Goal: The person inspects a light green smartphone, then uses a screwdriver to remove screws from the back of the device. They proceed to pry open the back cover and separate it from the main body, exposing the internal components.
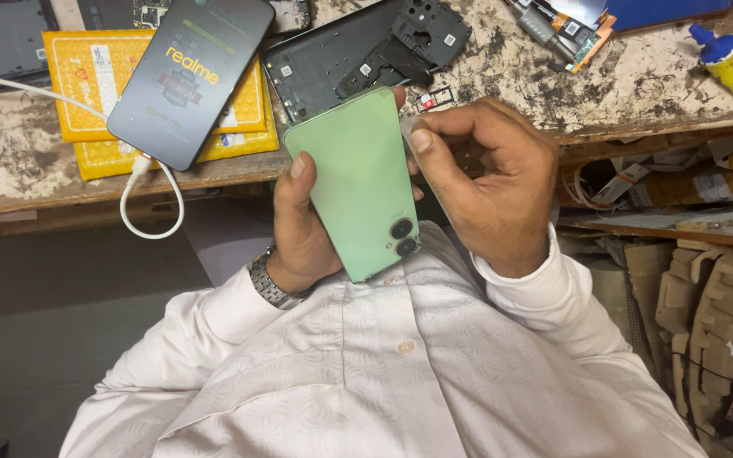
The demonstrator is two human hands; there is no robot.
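The left hand [299, 233] is cradling a green phone [358, 182] back side up, just off the bench's [638, 80] near edge, above the person's white shirt [400, 365]; its fingers are clamped around the phone's left side. The right hand [489, 182] is pinching a thin, flat, pale piece [413, 136] against the phone's right edge, thumb and forefinger pressed together on it. By the look of it, the back cover's seam is being worked at, so the next move is calling for a steady grip and gentle, even pressure along that edge. On the bench behind, a black phone frame [358, 55] is lying open, and a lit phone [188, 76] is charging on yellow packets [86, 76] near the left edge.
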